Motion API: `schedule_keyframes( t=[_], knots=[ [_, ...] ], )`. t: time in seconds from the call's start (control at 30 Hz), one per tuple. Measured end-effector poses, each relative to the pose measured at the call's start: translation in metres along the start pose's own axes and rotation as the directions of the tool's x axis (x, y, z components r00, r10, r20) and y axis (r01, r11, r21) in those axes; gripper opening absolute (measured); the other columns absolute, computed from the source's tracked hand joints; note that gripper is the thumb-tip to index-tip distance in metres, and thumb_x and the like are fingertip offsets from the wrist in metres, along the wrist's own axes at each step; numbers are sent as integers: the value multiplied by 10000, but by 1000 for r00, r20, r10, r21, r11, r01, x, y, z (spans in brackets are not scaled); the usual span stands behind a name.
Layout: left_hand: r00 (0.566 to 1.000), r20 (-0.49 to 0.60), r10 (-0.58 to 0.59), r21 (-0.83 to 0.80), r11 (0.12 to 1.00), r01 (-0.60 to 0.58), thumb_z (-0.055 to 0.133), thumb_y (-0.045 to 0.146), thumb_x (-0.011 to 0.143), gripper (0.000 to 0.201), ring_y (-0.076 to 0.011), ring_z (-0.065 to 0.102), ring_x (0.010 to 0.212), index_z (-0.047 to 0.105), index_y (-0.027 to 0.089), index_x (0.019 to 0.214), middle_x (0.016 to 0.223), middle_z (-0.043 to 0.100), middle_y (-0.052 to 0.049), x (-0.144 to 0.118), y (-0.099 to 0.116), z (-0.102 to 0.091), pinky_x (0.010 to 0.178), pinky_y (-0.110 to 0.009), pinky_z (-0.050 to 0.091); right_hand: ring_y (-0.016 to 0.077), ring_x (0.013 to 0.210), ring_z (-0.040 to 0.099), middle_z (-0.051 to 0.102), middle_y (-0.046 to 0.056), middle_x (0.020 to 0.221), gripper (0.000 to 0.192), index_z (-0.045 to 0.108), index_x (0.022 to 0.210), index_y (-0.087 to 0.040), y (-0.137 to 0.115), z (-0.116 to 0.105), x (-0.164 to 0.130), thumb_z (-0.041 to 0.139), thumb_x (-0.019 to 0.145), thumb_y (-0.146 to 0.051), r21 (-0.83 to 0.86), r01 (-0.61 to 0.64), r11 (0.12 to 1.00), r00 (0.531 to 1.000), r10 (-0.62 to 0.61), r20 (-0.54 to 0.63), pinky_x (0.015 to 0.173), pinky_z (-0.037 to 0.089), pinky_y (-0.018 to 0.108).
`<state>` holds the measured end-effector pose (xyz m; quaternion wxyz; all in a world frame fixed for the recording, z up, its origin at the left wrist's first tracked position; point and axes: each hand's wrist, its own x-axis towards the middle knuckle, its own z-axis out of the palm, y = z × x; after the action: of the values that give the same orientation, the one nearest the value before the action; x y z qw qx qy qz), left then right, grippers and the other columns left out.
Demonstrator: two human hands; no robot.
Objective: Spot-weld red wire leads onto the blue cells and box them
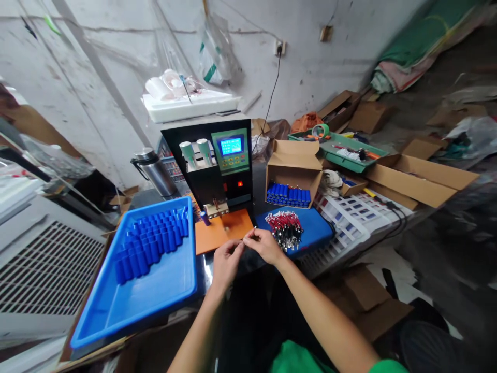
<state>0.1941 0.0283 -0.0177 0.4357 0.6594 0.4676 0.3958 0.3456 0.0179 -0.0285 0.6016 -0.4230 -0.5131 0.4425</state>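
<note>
Your green sleeve (388, 367) lies nearest, at 4 o'clock; ahead of it, your two hands meet just short of the orange mat (209, 239).
Your left hand (225, 263) and right hand (267, 246) have thumb and fingertips closed together, almost no gap, pinching what looks like a small thin piece (244, 241), too small to identify, between them at the centre of the dial. To handle it well, brace your wrists near the counter (207, 272), grip lightly and keep it straight. Mind the upright blue cylinder (205, 219) at 10 o'clock and the red-and-black leads (285, 228) at 2 to 3.
</note>
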Motion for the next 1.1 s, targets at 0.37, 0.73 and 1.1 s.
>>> schedule_keyframes(
  t=[0.37, 0.73, 1.1],
  knots=[
    [872, -481, 93, 274, 961, 48, 696, 322, 752, 607, -243, 622, 1029, 534, 113, 1299, 1241, 618, -170, 71, -7, -59, 901, -364, 492, 165, 579, 554, 596, 25, 636, 312, 642, 727, -181, 13, -9, -6, 733, 737, -479, 104, -89, 991, 980, 106, -170, 578, 454, 278],
    [976, -200, 89, 182, 982, -52, 538, 443, 853, 332, -212, 653, 876, 609, 152, 997, 937, 691, -81, 63, -21, -17, 802, -326, 482, 153, 564, 550, 597, 27, 611, 313, 643, 729, -162, 11, -18, -13, 718, 728, -466, 122, -103, 987, 968, 128, -217, 572, 456, 263],
    [966, -226, 126, 236, 969, -71, 521, 424, 889, 311, -200, 659, 807, 619, 167, 1033, 900, 700, -58, 53, -24, -20, 739, -305, 479, 172, 669, 570, 623, 43, 724, 314, 647, 745, -157, 6, 18, 40, 695, 732, -468, 56, -29, 998, 973, 41, -229, 602, 472, 263]
  ],
)
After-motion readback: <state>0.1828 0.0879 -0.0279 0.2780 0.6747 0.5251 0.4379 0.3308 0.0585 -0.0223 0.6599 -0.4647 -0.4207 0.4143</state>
